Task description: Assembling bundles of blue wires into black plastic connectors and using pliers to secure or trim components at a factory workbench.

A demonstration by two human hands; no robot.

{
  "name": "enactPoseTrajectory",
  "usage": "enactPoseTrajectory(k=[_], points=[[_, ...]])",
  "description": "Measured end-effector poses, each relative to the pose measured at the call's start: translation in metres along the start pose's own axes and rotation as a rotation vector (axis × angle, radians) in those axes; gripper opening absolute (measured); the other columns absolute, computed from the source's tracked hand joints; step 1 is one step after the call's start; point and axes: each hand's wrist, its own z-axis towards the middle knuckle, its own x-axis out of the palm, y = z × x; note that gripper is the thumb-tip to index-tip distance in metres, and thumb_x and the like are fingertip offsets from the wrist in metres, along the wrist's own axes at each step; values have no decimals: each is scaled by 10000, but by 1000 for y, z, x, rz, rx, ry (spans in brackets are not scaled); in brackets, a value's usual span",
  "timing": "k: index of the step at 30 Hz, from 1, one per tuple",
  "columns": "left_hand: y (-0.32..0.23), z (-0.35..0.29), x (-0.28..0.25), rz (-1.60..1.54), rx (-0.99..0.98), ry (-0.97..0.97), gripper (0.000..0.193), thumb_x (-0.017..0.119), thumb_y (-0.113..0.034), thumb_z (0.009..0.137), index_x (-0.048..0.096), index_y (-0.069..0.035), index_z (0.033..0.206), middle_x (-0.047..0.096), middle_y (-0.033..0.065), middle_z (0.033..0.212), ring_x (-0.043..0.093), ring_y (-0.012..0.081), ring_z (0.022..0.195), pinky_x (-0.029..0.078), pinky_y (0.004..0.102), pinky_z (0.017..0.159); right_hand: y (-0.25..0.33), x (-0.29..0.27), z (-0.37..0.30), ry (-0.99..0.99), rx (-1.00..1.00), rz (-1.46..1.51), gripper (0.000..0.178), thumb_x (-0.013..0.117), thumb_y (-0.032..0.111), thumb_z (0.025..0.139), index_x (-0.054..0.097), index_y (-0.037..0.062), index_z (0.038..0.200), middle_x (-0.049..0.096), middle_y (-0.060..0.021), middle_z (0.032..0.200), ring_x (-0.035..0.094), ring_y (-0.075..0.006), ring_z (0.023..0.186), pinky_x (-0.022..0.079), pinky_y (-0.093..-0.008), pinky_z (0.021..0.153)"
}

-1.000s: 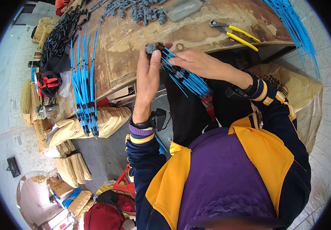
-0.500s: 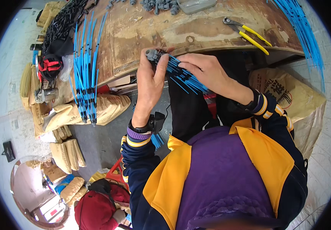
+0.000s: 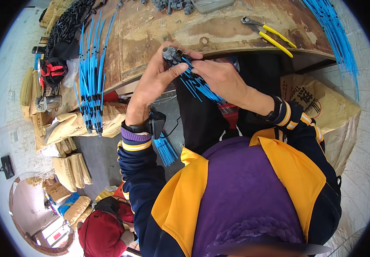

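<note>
My left hand (image 3: 155, 75) has angled outward, its grip closed round the knobbly, grey-ended bundle (image 3: 197, 88) of slender blue rods beside the scuffed wooden counter (image 3: 129, 55); whether my right hand (image 3: 222, 78) pinches it, I can't tell.

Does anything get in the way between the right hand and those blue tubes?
Nothing visible does: the right hand's fingertips are right at the blue tubes, while the left hand holds the grey fitting at their upper end. The yellow-handled pliers lie well aside.
</note>
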Motion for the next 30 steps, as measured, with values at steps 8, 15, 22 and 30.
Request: enactPoseTrajectory(k=[8, 15, 22, 30], points=[[17, -1, 31, 185, 86, -323, 135, 609, -27, 902, 510, 7, 988, 698, 126, 978, 646, 165, 906, 492, 295, 856, 2, -10, 3, 57, -28, -124, 168, 690, 106, 835, 631, 12, 961, 627, -136, 771, 641, -320, 676, 499, -369, 562], [17, -3, -5, 118, 133, -176, 95, 597, -33, 876, 519, 10, 908, 706, 126, 889, 653, 162, 843, 494, 291, 816, -46, -116, 3, 86, -74, -896, 267, 706, 251, 834, 619, 52, 990, 564, -105, 869, 582, -310, 855, 477, -385, 717], [7, 19, 5, 174, 100, 32, 101, 603, -28, 872, 517, -6, 920, 700, 100, 862, 656, 153, 847, 500, 287, 803, -111, -168, -16, 44, 179, -607, 320, 627, 268, 910, 587, 55, 1146, 552, -124, 948, 568, -242, 889, 456, -340, 785], [19, 23, 31, 109, 106, 118, 114, 617, -46, 895, 515, -17, 938, 702, 76, 845, 653, 114, 817, 499, 257, 754, 42, -141, 44, 676, 893, 210, 342, 558, 173, 946, 538, 24, 1254, 610, -166, 972, 608, -268, 860, 486, -346, 787]])
